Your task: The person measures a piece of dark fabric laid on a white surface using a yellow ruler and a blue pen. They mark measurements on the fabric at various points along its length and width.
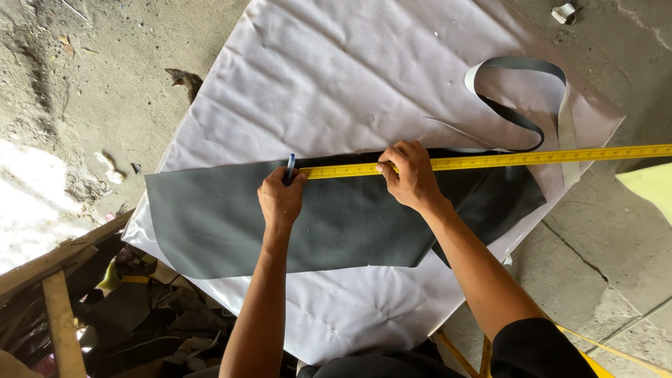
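Note:
A dark grey sheet of material (224,217) lies across a larger white sheet (336,77) on the concrete floor. A yellow measuring tape (532,159) runs along the grey sheet's upper edge and off to the right. My left hand (281,199) grips a blue pen (290,168) with its tip at the tape's left end. My right hand (409,175) presses its fingertips down on the tape a little to the right.
A loose grey strip (521,66) curls in a loop on the white sheet at the upper right. Wooden planks (59,322) and dark scraps (157,315) pile up at the lower left. A pale yellow piece (651,185) shows at the right edge. Bare concrete (84,84) surrounds the sheets.

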